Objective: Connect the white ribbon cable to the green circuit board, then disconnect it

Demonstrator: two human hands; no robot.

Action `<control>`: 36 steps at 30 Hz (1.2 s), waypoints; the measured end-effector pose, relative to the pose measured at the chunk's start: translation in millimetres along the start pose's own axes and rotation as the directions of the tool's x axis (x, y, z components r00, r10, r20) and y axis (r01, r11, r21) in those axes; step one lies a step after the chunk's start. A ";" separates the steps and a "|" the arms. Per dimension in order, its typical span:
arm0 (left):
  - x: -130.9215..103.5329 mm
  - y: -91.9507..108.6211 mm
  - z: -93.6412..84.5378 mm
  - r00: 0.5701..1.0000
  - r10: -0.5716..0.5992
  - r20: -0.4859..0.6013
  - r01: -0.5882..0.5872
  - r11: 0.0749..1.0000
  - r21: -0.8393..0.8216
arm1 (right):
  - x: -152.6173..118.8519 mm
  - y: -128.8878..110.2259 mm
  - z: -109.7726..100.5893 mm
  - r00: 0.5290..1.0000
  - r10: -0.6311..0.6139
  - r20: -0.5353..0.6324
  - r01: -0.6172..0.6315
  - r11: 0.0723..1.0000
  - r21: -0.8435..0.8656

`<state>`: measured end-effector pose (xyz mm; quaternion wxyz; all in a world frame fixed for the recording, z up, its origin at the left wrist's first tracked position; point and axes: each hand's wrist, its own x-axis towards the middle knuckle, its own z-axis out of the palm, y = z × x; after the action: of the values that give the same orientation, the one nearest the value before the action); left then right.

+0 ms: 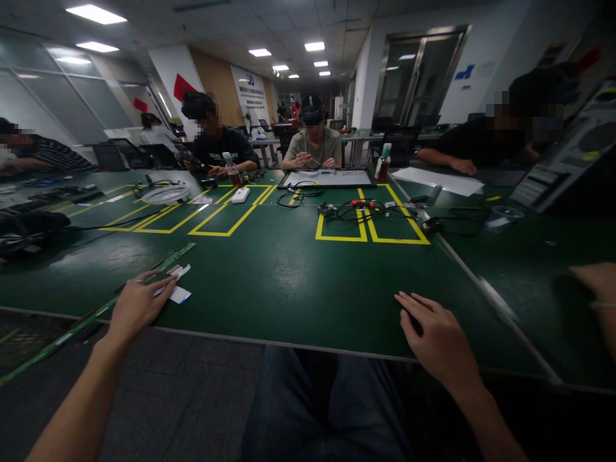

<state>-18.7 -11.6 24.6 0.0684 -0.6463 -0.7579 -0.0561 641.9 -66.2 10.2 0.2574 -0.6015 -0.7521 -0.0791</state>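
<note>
My left hand (139,307) lies at the near left of the green table (283,282), its fingers reaching out over small white paper pieces (179,294). The fingertips seem to touch these pieces, though the underside of the hand is hidden. A long narrow green strip (96,313) passes beside and partly beneath that hand and hangs past the table's near edge. To the right, my right hand (437,337) rests palm down near the front edge with its fingers stretched out and nothing in them.
Yellow tape rectangles (341,239) mark the tabletop. Black cables (346,210) lie across them, near a white box (240,195) and a drink bottle (383,162). Opposite, a person (312,144) works over a board (327,178). A computer case (568,154) stands at the right; another person's arm (599,295) is below.
</note>
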 end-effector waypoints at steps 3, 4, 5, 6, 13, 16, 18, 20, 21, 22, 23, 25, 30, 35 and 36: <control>-2.2 14.4 0.5 1.000 0.008 0.010 -0.008 0.998 -0.065 | 0.0 -0.4 0.4 1.000 0.003 -0.006 -0.003 1.000 0.002; -3.0 21.9 1.5 1.000 0.016 0.027 -0.013 0.995 -0.100 | -0.1 -0.3 0.7 1.000 0.004 -0.009 -0.004 1.000 0.004; -3.9 31.1 2.9 0.999 0.029 0.039 -0.024 0.990 -0.138 | -0.2 -0.1 1.0 1.000 0.005 -0.014 -0.005 1.000 0.007; -5.1 42.0 4.6 0.997 0.052 0.049 -0.043 0.983 -0.177 | -0.3 0.2 1.3 1.000 0.004 -0.015 -0.004 1.000 0.010; -26.5 159.4 7.4 0.922 0.384 0.045 -0.351 0.880 -0.319 | -0.1 0.5 1.1 1.000 -0.002 -0.020 0.002 1.000 -0.001; -40.3 213.1 1.0 0.839 0.544 0.018 -0.508 0.795 -0.331 | -0.2 0.9 1.3 1.000 -0.001 -0.018 0.001 1.000 0.001; -50.1 243.3 -5.1 0.772 0.636 0.011 -0.596 0.729 -0.336 | -0.4 2.0 2.2 1.000 -0.002 -0.018 0.002 1.000 0.005; -60.1 268.5 -12.4 0.692 0.721 0.009 -0.674 0.651 -0.349 | -0.8 3.1 3.2 1.000 -0.002 -0.014 0.002 1.000 0.009; -65.1 279.4 -16.2 0.652 0.759 0.009 -0.706 0.611 -0.359 | -0.9 3.6 3.6 1.000 -0.001 -0.010 0.001 1.000 0.010; -70.0 289.2 -20.0 0.615 0.788 0.008 -0.731 0.574 -0.369 | -1.1 3.8 3.8 1.000 0.001 -0.006 -0.001 1.000 0.008; -74.7 298.0 -23.4 0.584 0.811 0.008 -0.749 0.543 -0.379 | -1.2 3.8 3.8 1.000 0.002 -0.004 -0.002 1.000 0.005; -83.3 312.2 -28.5 0.541 0.841 0.007 -0.771 0.499 -0.397 | -1.1 3.3 3.4 1.000 0.002 -0.003 -0.002 1.000 -0.001; -95.4 329.7 -28.0 0.528 0.849 -0.024 -0.785 0.476 -0.396 | -0.5 1.0 1.3 1.000 0.002 -0.003 -0.002 1.000 0.003; -99.4 335.1 -23.6 0.552 0.833 -0.039 -0.783 0.502 -0.368 | -0.6 0.5 0.8 1.000 -0.005 -0.011 0.005 1.000 -0.001; -100.0 335.4 -24.1 0.561 0.827 -0.041 -0.778 0.509 -0.368 | -0.7 0.4 0.7 1.000 -0.009 -0.008 0.009 1.000 -0.004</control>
<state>328.8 -59.9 29.6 -0.0807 -0.9268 -0.3517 -0.1044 642.2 -66.4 9.2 0.2588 -0.5983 -0.7537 -0.0843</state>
